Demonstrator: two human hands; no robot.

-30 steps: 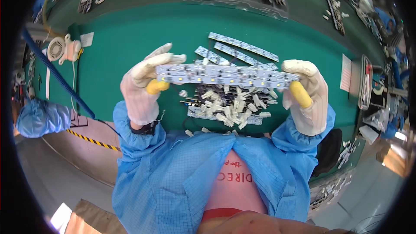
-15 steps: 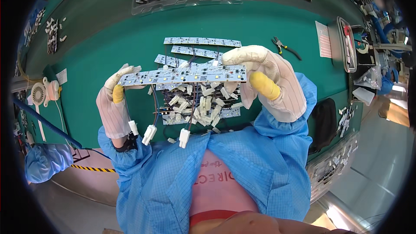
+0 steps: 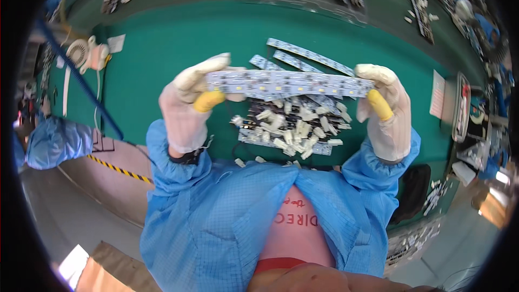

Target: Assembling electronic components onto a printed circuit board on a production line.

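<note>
A long pale LED circuit strip (image 3: 292, 84), with rows of small yellowish chips, is held up level in front of me. My left hand (image 3: 189, 97), in a whitish glove with a yellow thumb covering, is closed on its left end. My right hand (image 3: 388, 105), gloved the same way, grips the right end. Behind and below the strip lies a pile of white wire connectors (image 3: 294, 130) on dark wires and more boards. Further LED strips (image 3: 311, 57) fan out on the bench beyond; the held strip partly hides them.
The green bench mat (image 3: 162, 38) runs beneath everything. A clear plastic tray (image 3: 308, 5) with boards stands at the far side. A small fan (image 3: 78, 53) is at the left, near a blue hose (image 3: 81, 75). A metal container (image 3: 461, 108) and a black cloth-like item (image 3: 413, 192) are at the right.
The view has turned, so the bench things appear shifted. My hands now hold the strip with its chip face more squarely toward me. The connectors that hung below it no longer show there.
</note>
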